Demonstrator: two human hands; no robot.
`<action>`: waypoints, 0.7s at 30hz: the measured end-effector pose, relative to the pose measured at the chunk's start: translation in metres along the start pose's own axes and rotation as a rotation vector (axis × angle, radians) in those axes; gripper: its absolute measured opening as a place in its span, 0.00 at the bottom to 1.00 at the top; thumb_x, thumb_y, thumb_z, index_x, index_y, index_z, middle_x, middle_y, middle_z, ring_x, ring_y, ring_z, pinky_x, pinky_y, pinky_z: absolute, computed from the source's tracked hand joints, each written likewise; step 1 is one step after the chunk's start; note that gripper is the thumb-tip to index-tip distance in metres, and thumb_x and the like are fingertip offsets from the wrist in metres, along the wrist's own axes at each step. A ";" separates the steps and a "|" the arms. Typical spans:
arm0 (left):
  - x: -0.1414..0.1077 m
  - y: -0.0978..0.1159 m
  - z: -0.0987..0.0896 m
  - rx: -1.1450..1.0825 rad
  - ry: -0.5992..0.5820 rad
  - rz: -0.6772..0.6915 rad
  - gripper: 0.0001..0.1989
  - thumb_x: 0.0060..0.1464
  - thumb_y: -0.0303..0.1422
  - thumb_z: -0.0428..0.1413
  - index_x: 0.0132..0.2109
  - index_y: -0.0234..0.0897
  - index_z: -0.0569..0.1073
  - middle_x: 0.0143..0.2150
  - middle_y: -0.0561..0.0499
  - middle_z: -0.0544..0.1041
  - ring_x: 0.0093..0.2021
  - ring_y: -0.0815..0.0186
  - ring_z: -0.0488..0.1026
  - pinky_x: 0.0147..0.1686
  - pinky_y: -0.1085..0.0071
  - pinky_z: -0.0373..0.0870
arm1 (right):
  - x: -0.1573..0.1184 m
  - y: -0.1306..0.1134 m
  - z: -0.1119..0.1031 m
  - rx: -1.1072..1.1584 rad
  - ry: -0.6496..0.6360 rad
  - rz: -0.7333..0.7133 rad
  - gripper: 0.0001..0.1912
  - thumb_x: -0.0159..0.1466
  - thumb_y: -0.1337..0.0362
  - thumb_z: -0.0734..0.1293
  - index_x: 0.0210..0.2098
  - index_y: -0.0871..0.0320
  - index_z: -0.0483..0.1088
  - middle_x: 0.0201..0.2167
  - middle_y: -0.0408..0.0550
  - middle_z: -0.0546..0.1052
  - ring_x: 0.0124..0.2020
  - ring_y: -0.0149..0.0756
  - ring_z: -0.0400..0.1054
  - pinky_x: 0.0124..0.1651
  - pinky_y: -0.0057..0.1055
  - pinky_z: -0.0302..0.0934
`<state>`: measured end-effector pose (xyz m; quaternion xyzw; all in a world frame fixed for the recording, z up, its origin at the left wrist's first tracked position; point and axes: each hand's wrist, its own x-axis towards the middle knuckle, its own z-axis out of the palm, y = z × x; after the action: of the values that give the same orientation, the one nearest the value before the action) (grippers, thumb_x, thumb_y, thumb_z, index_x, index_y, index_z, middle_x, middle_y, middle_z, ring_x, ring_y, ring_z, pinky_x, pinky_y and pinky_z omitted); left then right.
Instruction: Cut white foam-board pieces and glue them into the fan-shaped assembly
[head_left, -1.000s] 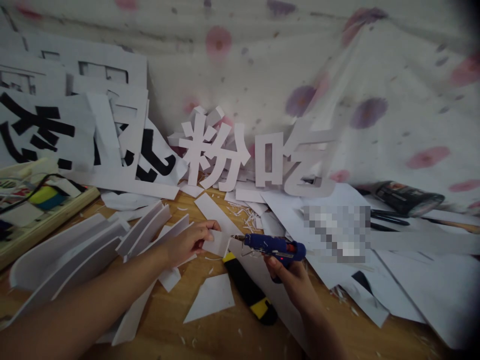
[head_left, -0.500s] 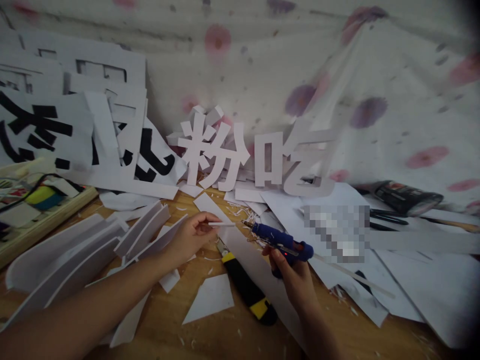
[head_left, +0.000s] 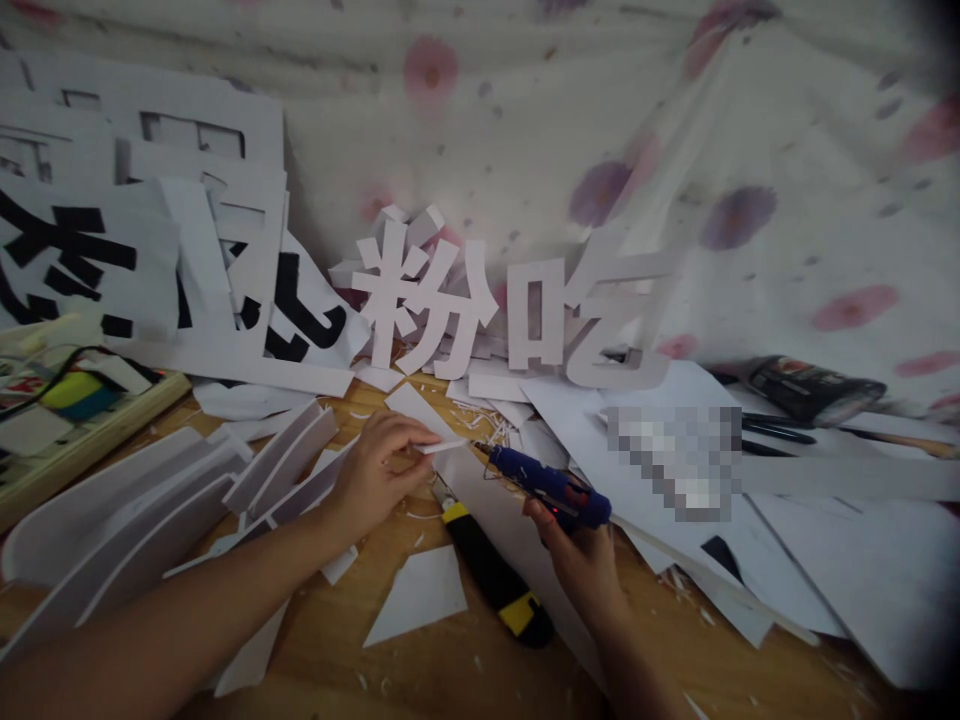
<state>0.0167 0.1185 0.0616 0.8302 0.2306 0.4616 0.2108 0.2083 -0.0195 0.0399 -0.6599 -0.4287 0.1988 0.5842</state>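
Note:
Between the fingertips of my left hand is a small white foam-board strip, its free end pointing right. My right hand grips a blue glue gun by its handle, and a small red light glows on it. The gun's nozzle is at the strip's right end; I cannot tell whether they touch. A glue stick runs out of the gun's back toward the lower right. Below the hands lies a black and yellow utility knife on a long white strip.
Cut-out white characters stand at the back before a flowered curtain. Curved white pieces lie at left, near a wooden tray of odds and ends. White sheets and a black roll-shaped object are at right. Scraps litter the wooden table.
The glue gun has shifted slightly left, its nozzle now right at the strip's end. The strip has tilted, its right end a little higher. My left fingers have changed their hold.

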 end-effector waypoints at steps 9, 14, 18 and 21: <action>0.000 0.000 0.001 -0.006 0.015 0.030 0.08 0.52 0.26 0.57 0.39 0.41 0.75 0.37 0.51 0.77 0.40 0.63 0.69 0.42 0.65 0.65 | 0.000 -0.004 0.000 -0.008 -0.013 -0.019 0.13 0.55 0.52 0.67 0.30 0.56 0.68 0.24 0.46 0.72 0.26 0.36 0.65 0.26 0.29 0.60; 0.000 0.000 0.001 -0.004 0.011 0.029 0.09 0.51 0.25 0.57 0.39 0.42 0.75 0.36 0.51 0.77 0.40 0.63 0.69 0.42 0.63 0.65 | 0.000 -0.006 0.001 -0.014 0.002 -0.044 0.14 0.54 0.51 0.67 0.29 0.56 0.67 0.26 0.47 0.74 0.27 0.37 0.66 0.29 0.31 0.62; 0.000 -0.001 0.002 -0.007 0.011 0.038 0.09 0.51 0.24 0.57 0.39 0.42 0.75 0.36 0.51 0.77 0.40 0.63 0.69 0.43 0.63 0.65 | -0.002 -0.001 0.003 0.004 0.001 -0.044 0.15 0.54 0.52 0.68 0.34 0.56 0.68 0.29 0.48 0.76 0.29 0.37 0.67 0.32 0.32 0.64; -0.001 -0.001 0.002 -0.008 0.006 0.029 0.10 0.51 0.24 0.57 0.39 0.43 0.75 0.36 0.51 0.76 0.41 0.63 0.69 0.43 0.63 0.65 | -0.003 0.002 0.003 0.028 -0.005 -0.031 0.16 0.54 0.51 0.68 0.34 0.56 0.68 0.30 0.49 0.76 0.30 0.38 0.68 0.33 0.33 0.65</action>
<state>0.0180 0.1187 0.0596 0.8313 0.2170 0.4680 0.2068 0.2051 -0.0194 0.0363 -0.6444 -0.4375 0.1977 0.5952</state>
